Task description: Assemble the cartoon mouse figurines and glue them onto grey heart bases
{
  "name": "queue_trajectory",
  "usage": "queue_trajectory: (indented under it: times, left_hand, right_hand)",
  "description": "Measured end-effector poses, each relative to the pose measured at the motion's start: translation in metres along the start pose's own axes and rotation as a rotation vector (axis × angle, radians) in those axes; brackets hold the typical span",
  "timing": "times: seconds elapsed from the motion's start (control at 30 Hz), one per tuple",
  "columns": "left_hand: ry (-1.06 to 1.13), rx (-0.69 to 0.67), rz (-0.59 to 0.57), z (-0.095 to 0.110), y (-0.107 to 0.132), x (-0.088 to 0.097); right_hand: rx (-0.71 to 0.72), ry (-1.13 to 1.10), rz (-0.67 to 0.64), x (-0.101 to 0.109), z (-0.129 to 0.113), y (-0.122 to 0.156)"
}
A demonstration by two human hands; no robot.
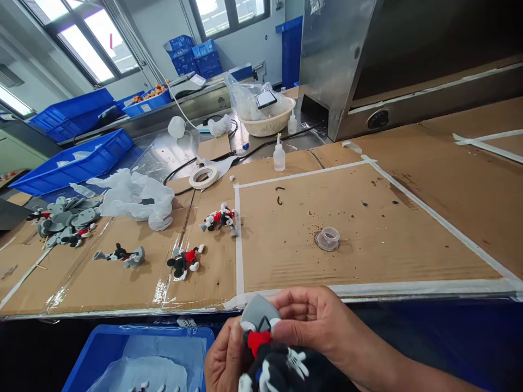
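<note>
Both my hands are at the bottom of the view, close to the table's front edge. My left hand grips a soft Mickey Mouse figurine from below, and my right hand pinches it from the right. The figurine has black limbs, red shorts and white gloves, with a flat grey piece at its upper end. My fingers hide part of it. Several similar figurines lie on the cardboard beyond my hands, beside a heap of grey pieces.
A blue crate lined with white plastic sits below my hands. The taped cardboard work surface holds a clear plastic ring. Farther back are a tape roll, a plastic bag, a squeeze bottle and a basket.
</note>
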State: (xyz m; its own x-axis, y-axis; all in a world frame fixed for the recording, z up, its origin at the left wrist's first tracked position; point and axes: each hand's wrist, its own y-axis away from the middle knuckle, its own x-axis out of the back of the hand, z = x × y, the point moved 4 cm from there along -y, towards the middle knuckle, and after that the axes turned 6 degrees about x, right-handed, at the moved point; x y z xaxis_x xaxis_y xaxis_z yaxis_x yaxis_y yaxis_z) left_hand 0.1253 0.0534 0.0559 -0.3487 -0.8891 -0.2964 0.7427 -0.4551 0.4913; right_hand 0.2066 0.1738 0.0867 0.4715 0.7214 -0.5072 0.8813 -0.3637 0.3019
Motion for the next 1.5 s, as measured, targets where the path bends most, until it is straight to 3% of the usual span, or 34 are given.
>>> queue_trajectory:
  times: [0.1, 0.2, 0.47, 0.57, 0.73, 0.83, 0.93, 1.13, 1.27, 1.5]
  left_hand:
    - [0.128, -0.048, 0.025, 0.006, -0.005, -0.002]
    - [0.202, -0.103, 0.054, 0.010, -0.005, -0.004]
    - [0.194, -0.118, 0.052, 0.015, -0.006, -0.009]
    - [0.221, -0.084, 0.053, 0.018, -0.009, -0.011]
    - [0.266, -0.114, 0.125, 0.019, -0.013, -0.008]
    - [0.244, -0.166, 0.106, 0.019, -0.011, -0.005]
    - [0.247, -0.135, 0.089, 0.017, -0.008, -0.003]
    - [0.184, -0.140, 0.196, 0.021, -0.005, 0.005]
    - [0.139, -0.107, 0.263, 0.026, -0.006, 0.012]
    - [-0.021, -0.061, 0.285, 0.022, -0.009, 0.025]
  right_hand:
    - [-0.023, -0.042, 0.043, 0.001, 0.004, -0.009]
    - [-0.015, -0.117, -0.020, 0.000, 0.005, -0.016]
    - [-0.110, -0.253, -0.064, -0.001, 0.008, -0.019]
    - [-0.059, -0.262, -0.071, -0.005, 0.004, -0.019]
    - [0.075, -0.140, 0.041, -0.006, -0.001, -0.017]
    - [0.140, -0.085, 0.084, -0.006, 0.005, -0.018]
    - [0.221, -0.055, 0.137, -0.006, 0.014, -0.019]
    - [0.222, -0.068, 0.124, -0.010, 0.026, -0.018]
    - [0.205, -0.012, 0.030, -0.011, 0.022, -0.012]
    - [0.191, 0.012, 0.036, -0.006, 0.007, -0.005]
